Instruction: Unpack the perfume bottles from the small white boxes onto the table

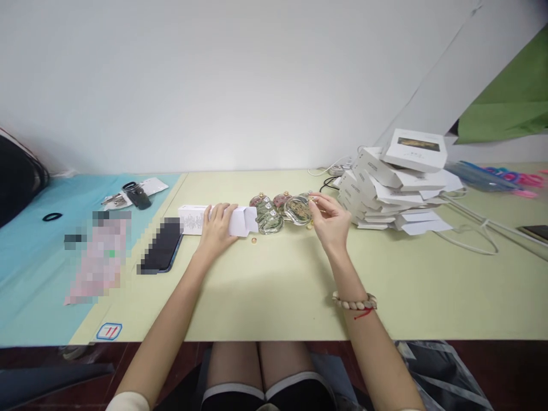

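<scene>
My left hand lies over a long white cardboard box, fingers wrapped across its top. The box's end flap stands open toward the right. My right hand pinches the edge of a flat, rounded clear glass bottle with a gold-coloured pattern inside, tilted above the table. Between my hands stand a greenish clear glass bottle and reddish glass bottles with gold-coloured tops, partly hidden behind one another. A small gold-coloured round piece lies on the table in front of them.
A leaning stack of white boxes stands to the right, with a white cable beside it. A phone lies left of the long box. Farther left are a dark jar and a black ring.
</scene>
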`<state>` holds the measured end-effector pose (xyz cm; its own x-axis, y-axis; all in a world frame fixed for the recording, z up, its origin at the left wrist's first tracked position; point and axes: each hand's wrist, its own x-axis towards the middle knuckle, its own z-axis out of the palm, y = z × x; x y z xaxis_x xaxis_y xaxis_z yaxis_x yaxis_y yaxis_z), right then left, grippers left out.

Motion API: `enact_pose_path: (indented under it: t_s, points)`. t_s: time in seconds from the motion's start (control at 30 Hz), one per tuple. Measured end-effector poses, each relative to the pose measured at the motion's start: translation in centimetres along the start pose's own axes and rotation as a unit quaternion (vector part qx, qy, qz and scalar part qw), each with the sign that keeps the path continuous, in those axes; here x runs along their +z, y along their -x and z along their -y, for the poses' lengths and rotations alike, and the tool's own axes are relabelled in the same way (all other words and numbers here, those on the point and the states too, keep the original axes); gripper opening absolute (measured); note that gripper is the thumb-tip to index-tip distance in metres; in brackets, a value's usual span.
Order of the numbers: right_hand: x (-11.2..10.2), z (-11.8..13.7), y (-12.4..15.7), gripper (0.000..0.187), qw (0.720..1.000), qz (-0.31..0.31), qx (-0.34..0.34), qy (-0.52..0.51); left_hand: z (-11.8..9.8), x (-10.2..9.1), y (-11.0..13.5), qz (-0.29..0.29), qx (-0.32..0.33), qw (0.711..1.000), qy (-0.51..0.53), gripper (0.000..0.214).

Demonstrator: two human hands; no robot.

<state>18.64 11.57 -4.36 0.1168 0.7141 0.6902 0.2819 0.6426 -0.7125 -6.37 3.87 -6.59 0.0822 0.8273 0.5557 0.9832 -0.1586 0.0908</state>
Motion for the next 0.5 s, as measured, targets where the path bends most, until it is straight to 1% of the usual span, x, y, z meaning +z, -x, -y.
enact_pose_path:
  t_s: [0.1,0.23,0.37,0.43,0.5]
  points:
    - [0.1,-1.0,0.0,0.018,0.998,-0.001,-0.018,0.060,0.1,0.0,0.0,-0.011,-0.006,1.000,0.006,0.064]
    - [0.5,-2.0,0.4,0.018,0.994,0.051,-0.022,0.090,0.2,-0.1,0.0,-0.043,-0.021,0.999,0.015,0.066]
    - [0.9,-2.9,0.6,0.018,0.987,0.111,-0.029,0.114,0.3,-0.3,-0.1,-0.093,-0.025,0.995,0.032,0.070]
    - [1.0,-3.6,0.6,0.019,0.983,0.130,-0.045,0.124,0.3,-0.6,-0.2,-0.116,-0.025,0.992,0.039,0.070]
    - [0.9,-4.0,0.6,0.020,0.980,0.136,-0.057,0.133,0.2,-0.8,-0.3,-0.133,-0.025,0.990,0.041,0.072]
